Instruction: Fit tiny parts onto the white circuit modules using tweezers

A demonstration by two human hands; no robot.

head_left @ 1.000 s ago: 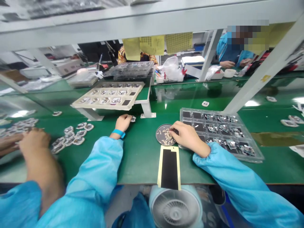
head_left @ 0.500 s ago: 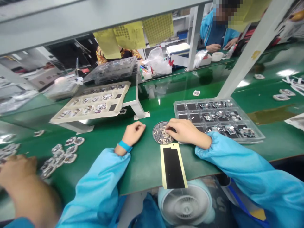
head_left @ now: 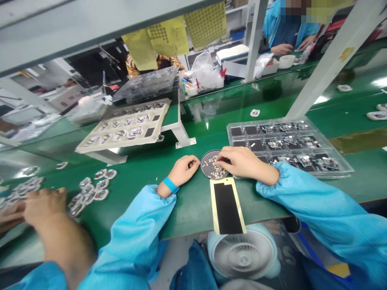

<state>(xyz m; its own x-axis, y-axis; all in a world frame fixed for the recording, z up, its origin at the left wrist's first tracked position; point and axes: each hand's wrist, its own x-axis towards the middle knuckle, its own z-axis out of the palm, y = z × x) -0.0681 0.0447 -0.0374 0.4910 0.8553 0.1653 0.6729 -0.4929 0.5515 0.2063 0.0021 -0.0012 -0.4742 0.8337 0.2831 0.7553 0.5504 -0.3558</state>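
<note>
A round grey dish with a dotted surface lies on the green bench, scattered with small beige pieces. My right hand covers its right side, the fingers pinched together down among the pieces; whatever sits between the fingertips is hidden. Just off the dish's left edge, my left hand rests with curled fingers and thumb closed against them; its contents cannot be made out. A black rectangular sheet with a yellow border lies below the dish and reaches the bench edge.
A clear compartment tray with small electronic parts stands at right. A cream tray sits on a raised stand at left. White-rimmed parts lie near a co-worker's hands. A slanted post rises behind; a fan is below.
My left hand has come closer to the dish's edge. My right hand stays over the dish with its fingers pinched. At far left, more of the co-worker's hands shows; the view has shifted slightly.
</note>
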